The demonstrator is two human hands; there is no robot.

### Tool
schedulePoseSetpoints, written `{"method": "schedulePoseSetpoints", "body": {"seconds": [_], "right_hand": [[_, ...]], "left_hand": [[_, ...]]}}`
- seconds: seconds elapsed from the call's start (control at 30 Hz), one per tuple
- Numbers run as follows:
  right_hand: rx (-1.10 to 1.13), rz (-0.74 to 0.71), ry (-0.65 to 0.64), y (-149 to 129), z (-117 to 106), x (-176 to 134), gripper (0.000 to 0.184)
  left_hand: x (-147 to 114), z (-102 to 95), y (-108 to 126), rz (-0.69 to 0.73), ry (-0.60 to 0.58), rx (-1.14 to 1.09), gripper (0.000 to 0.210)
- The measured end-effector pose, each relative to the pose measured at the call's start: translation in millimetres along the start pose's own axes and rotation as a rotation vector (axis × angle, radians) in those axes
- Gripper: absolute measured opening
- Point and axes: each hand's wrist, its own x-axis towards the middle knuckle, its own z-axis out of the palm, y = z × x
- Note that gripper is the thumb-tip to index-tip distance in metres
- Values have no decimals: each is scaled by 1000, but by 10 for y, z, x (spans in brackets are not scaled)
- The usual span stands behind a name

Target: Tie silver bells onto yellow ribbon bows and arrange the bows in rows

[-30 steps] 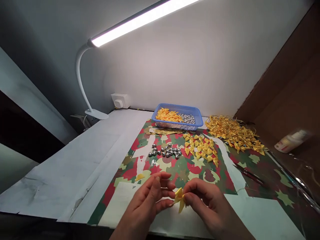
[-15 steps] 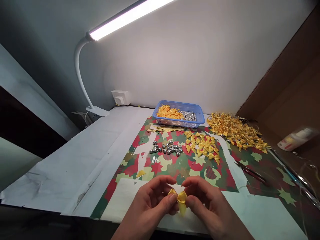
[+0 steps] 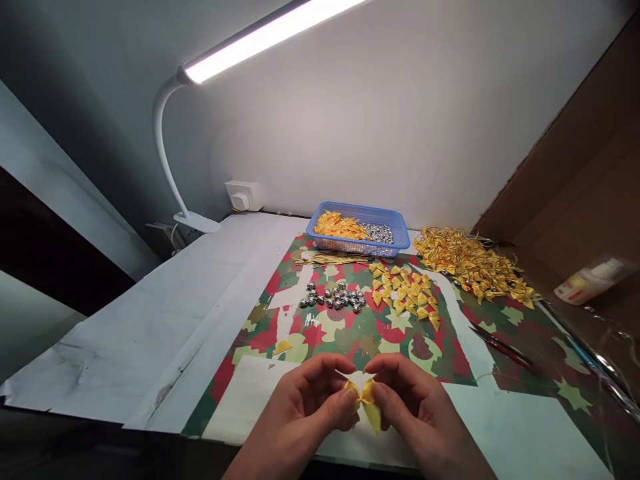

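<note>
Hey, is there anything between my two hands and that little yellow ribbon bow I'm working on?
Nothing visible. The left hand and the right hand both pinch the small yellow satin ribbon bow directly at its middle, above the near edge of the patterned red and green paper. The loose silver bells lie farther back.

Before you, a plain grey-white wall (image 3: 400,120) closes the back of the bench. A white gooseneck lamp (image 3: 165,147) clamps at the left rear, its lit bar (image 3: 270,33) slanting overhead. A white wall socket (image 3: 243,195) sits just beside the lamp's base. Pale paper (image 3: 150,313) covers the tabletop; brown cardboard (image 3: 575,173) walls your right.
</note>
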Motion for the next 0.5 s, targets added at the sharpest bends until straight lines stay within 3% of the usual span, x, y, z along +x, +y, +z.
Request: {"method": "schedulePoseSetpoints", "body": {"seconds": [0.3,0.4,0.5], "right_hand": [[271,-24,-3,40,93,13,31],[379,-38,48,99,154,18,34],[418,-61,76,133,173,13,42]], "left_hand": [[20,-5,-103,86,-61,-142,14],[21,6,-99,163,-108,-149,22],[23,10,-72,162,-100,-93,14]]}}
